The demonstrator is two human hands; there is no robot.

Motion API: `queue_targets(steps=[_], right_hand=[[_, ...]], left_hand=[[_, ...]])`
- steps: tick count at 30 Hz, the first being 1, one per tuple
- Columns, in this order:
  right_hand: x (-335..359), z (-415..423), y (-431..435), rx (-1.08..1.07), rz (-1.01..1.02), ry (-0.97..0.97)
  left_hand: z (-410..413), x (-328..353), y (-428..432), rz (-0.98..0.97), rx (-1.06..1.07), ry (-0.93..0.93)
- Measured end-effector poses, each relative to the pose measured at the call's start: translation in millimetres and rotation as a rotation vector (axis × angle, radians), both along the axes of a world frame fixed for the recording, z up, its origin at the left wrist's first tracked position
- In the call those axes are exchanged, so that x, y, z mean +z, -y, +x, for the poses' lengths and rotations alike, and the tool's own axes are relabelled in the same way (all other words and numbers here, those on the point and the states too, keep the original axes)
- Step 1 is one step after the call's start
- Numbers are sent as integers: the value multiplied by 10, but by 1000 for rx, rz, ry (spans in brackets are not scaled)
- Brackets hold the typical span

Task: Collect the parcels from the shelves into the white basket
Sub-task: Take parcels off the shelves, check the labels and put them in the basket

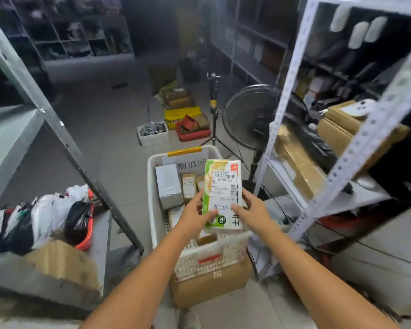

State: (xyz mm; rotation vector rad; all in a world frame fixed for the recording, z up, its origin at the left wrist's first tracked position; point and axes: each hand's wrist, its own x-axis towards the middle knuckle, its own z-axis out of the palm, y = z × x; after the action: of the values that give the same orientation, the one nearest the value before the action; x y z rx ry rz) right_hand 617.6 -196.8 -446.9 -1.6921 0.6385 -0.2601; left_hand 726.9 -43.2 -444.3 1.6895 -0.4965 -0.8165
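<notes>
- Far left, I'm looking at a grey metal shelf rack (57,129) with a slanted post. Its lower shelf has a heap of white and black plastic bags (45,214) sitting in a red-orange tub.
- Just in front of those bags is a crumpled brown cardboard box (62,264).
- The grey tiled floor (109,110) runs down the aisle to dim shelving at the back, which is too blurry to read.
- Mid-floor there's a white foam box (152,136) of small grey bits, with a yellow carton (176,113) and a red tray (192,135) beside it.
- The white perforated plastic basket (152,186) is dead centre, perched on a plain brown cardboard box (211,286). It already has a few parcels in it, including a grey wrapped parcel (169,188) against its left wall.
- The left hand (195,214) grips the left edge of the green-and-white printed carton (223,186), thumb across the front.
- That carton is held upright over the basket, label facing me, not touching the parcels below.
- The right hand (254,210) clamps the carton's right edge, thumb on the front.
- Behind the basket are a black tripod stand (214,110) and a black pedestal fan (249,117).
- On the right is a white perforated-steel shelf rack (282,110) with brown taped cardboard parcels (297,162) on its middle shelf.
</notes>
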Motion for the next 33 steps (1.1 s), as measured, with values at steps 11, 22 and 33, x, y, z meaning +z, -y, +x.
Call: queue_targets(steps=[11, 22, 33], right_hand=[[-1323, 2197, 875, 69, 70, -115], [-3013, 3520, 1667, 128, 185, -210], [-3632, 4077, 1835, 123, 326, -187]], left_hand=[[1966, -1471, 831, 55, 235, -244], [2946, -3110, 1680, 125, 470, -303], [3414, -3677, 1956, 287, 541, -129]])
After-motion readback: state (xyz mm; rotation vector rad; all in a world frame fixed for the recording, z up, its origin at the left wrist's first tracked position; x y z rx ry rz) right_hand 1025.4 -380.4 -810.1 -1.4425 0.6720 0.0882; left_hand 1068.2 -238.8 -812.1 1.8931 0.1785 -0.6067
